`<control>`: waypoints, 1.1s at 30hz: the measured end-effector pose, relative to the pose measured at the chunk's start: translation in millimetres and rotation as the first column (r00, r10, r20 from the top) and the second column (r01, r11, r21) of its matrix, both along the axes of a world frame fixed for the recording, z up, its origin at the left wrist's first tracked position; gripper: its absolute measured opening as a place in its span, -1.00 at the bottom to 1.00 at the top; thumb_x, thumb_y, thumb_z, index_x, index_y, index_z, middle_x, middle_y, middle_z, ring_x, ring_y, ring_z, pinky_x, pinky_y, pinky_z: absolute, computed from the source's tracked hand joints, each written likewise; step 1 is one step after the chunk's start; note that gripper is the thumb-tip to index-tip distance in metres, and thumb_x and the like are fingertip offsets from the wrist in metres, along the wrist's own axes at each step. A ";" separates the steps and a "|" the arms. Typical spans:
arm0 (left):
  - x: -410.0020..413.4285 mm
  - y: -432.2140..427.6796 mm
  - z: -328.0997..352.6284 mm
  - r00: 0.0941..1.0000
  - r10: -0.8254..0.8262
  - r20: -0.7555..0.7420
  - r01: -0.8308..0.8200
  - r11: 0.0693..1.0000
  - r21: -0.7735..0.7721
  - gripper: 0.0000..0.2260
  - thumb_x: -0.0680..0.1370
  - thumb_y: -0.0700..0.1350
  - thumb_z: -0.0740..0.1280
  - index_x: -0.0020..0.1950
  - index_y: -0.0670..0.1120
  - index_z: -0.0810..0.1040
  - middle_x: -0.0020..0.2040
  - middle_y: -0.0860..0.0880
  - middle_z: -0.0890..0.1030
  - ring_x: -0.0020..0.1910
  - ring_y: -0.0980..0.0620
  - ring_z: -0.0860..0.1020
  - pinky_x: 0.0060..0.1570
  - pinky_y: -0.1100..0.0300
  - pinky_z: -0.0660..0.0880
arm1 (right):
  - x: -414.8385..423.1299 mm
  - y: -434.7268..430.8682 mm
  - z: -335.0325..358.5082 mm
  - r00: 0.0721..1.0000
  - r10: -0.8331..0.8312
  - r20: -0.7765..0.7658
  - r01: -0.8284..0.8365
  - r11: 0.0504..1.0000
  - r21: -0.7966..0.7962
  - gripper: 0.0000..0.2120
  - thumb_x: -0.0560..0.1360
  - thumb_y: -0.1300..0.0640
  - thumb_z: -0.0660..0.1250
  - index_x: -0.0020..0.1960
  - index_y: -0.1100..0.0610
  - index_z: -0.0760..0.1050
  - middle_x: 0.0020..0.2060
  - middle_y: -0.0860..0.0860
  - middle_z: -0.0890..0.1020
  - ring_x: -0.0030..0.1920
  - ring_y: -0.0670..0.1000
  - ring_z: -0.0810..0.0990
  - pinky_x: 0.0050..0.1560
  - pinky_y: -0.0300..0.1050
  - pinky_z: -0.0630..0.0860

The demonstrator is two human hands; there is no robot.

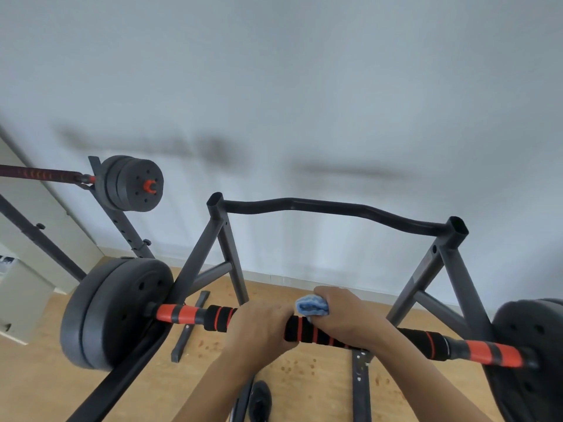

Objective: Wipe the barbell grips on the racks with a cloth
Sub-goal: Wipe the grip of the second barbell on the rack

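Note:
A barbell with a black foam grip striped in red lies across a dark metal rack right in front of me. My left hand grips the bar left of centre, fingers curled over it. My right hand holds a bunched blue cloth against the grip just to the right of my left hand. Orange collars and black weight plates sit at both ends of the bar.
A second barbell with black plates rests on another rack at the upper left. Rack legs and feet spread over the wooden floor below the bar. A white wall stands behind, and a beige cabinet is at the left edge.

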State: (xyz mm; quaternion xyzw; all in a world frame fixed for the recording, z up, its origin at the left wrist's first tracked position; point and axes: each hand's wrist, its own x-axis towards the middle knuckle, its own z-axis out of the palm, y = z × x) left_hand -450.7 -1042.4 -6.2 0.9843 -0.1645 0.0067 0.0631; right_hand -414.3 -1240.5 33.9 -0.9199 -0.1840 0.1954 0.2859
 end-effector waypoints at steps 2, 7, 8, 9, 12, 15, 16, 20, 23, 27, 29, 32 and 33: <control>-7.4 -1.6 -8.3 0.999 0.021 0.041 -0.021 1.000 -0.009 -0.75 0.50 0.26 0.15 -0.02 0.15 0.49 -0.22 0.16 0.55 -0.24 0.14 0.54 -0.15 0.17 0.56 | -2.0 0.4 0.0 1.000 0.007 0.012 -0.006 1.000 -0.011 -0.77 0.56 0.00 0.33 -0.23 -0.15 0.35 -0.29 -0.12 0.52 -0.28 -0.14 0.47 -0.28 -0.29 0.32; -18.1 -7.1 8.2 0.990 0.072 -0.122 -0.066 0.997 0.050 -0.84 0.53 0.13 0.38 0.02 0.09 0.55 -0.20 0.10 0.58 -0.18 0.12 0.55 -0.09 0.22 0.45 | -9.9 0.9 -3.8 0.999 0.028 -0.033 -0.029 0.999 -0.015 -0.84 0.58 -0.02 0.30 -0.18 -0.10 0.45 -0.25 -0.07 0.58 -0.27 -0.14 0.47 -0.25 -0.31 0.36; -14.2 -6.8 15.2 0.975 0.060 -0.213 -0.038 0.994 0.107 -0.83 0.51 0.12 0.40 0.01 0.07 0.58 -0.20 0.08 0.58 -0.18 0.10 0.56 -0.10 0.20 0.47 | -12.9 1.2 -4.0 0.999 0.040 -0.036 -0.040 0.999 -0.005 -0.87 0.57 -0.03 0.31 -0.15 -0.07 0.49 -0.24 -0.04 0.60 -0.28 -0.14 0.48 -0.26 -0.31 0.37; -11.1 -5.9 22.2 0.952 0.052 -0.302 -0.006 0.988 0.151 -0.80 0.49 0.13 0.42 0.00 0.05 0.59 -0.21 0.06 0.58 -0.19 0.08 0.57 -0.14 0.19 0.47 | -16.5 1.7 -3.1 0.998 0.054 -0.034 -0.054 0.999 0.009 -0.88 0.57 -0.03 0.31 -0.12 -0.05 0.50 -0.24 -0.04 0.61 -0.29 -0.14 0.48 -0.28 -0.32 0.38; -8.7 -0.5 26.9 0.928 0.017 -0.371 0.037 0.990 0.138 -0.76 0.49 0.16 0.43 0.02 0.03 0.61 -0.23 0.05 0.58 -0.26 0.09 0.54 -0.20 0.21 0.51 | -26.6 0.4 0.4 0.998 0.069 0.004 -0.070 0.997 0.024 -0.88 0.56 -0.07 0.33 -0.13 -0.09 0.48 -0.28 -0.08 0.59 -0.29 -0.14 0.50 -0.28 -0.31 0.38; -20.8 1.9 20.5 0.975 -0.011 -0.224 0.041 0.991 0.129 -0.82 0.54 0.16 0.36 0.00 0.08 0.58 -0.29 0.07 0.52 -0.28 0.12 0.54 -0.16 0.22 0.57 | -33.3 -3.4 3.7 0.998 0.053 0.018 -0.054 0.997 0.063 -0.85 0.52 -0.08 0.36 -0.19 -0.12 0.46 -0.33 -0.12 0.56 -0.31 -0.19 0.52 -0.29 -0.30 0.38; -24.0 2.1 17.6 0.981 -0.014 -0.192 0.038 0.992 0.120 -0.82 0.55 0.17 0.34 -0.01 0.09 0.57 -0.30 0.08 0.52 -0.27 0.12 0.55 -0.14 0.20 0.59 | -34.3 -5.5 4.2 0.999 0.041 0.015 -0.042 0.996 0.074 -0.82 0.52 -0.07 0.38 -0.22 -0.13 0.43 -0.35 -0.13 0.54 -0.35 -0.22 0.50 -0.32 -0.32 0.38; -29.0 3.0 11.6 0.989 -0.005 -0.148 0.011 0.999 0.034 -0.82 0.53 0.18 0.36 0.02 0.12 0.52 -0.23 0.10 0.55 -0.20 0.13 0.59 -0.06 0.13 0.62 | -26.5 -23.0 1.1 0.999 0.000 0.033 -0.002 0.999 0.039 -0.83 0.52 0.00 0.41 -0.20 -0.09 0.46 -0.31 -0.10 0.57 -0.35 -0.18 0.46 -0.30 -0.33 0.35; -31.3 2.9 8.7 0.993 -0.004 -0.117 0.003 1.000 -0.005 -0.80 0.51 0.19 0.38 0.04 0.14 0.51 -0.19 0.12 0.56 -0.17 0.14 0.59 -0.04 0.12 0.62 | -19.2 -40.5 -0.3 0.997 -0.052 0.051 0.050 0.998 0.035 -0.76 0.46 0.06 0.43 -0.29 -0.10 0.40 -0.37 -0.10 0.53 -0.36 -0.17 0.45 -0.31 -0.30 0.30; -34.4 -3.0 4.3 0.997 -0.066 -0.034 0.064 0.996 -0.055 -0.76 0.46 0.24 0.33 0.02 0.14 0.48 -0.18 0.16 0.54 -0.16 0.14 0.53 -0.01 0.16 0.55 | -23.0 -44.5 -3.9 1.000 -0.015 0.024 0.013 0.995 0.097 -0.83 0.50 0.06 0.39 -0.25 -0.04 0.47 -0.33 -0.03 0.58 -0.35 -0.13 0.46 -0.30 -0.29 0.36; -40.7 -21.2 -3.7 0.995 -0.083 0.063 0.085 0.996 -0.028 -0.77 0.47 0.20 0.34 0.02 0.12 0.48 -0.14 0.16 0.54 -0.13 0.10 0.52 0.01 0.15 0.46 | -22.8 -40.8 -8.7 0.999 0.008 0.036 -0.010 0.998 0.062 -0.83 0.51 0.07 0.37 -0.23 -0.04 0.45 -0.30 -0.03 0.58 -0.30 -0.12 0.49 -0.27 -0.28 0.37; -47.8 -48.0 -21.2 0.988 0.039 0.150 -0.022 0.994 -0.112 -0.82 0.44 0.07 0.45 -0.06 0.05 0.53 -0.20 0.12 0.53 -0.19 0.06 0.50 -0.07 0.13 0.42 | -19.2 -37.9 -8.3 0.999 0.026 -0.027 -0.025 0.998 0.058 -0.85 0.55 -0.01 0.33 -0.19 -0.06 0.47 -0.29 -0.08 0.58 -0.30 -0.13 0.49 -0.24 -0.25 0.39; -45.7 -52.0 -25.3 0.983 0.069 0.171 -0.046 0.989 -0.138 -0.84 0.42 0.01 0.48 -0.12 0.04 0.53 -0.24 0.10 0.52 -0.24 0.05 0.49 -0.12 0.13 0.41 | -19.3 -37.5 -8.6 0.998 0.032 -0.058 -0.028 0.997 0.065 -0.84 0.56 -0.05 0.31 -0.18 -0.07 0.49 -0.29 -0.09 0.58 -0.32 -0.15 0.47 -0.24 -0.25 0.39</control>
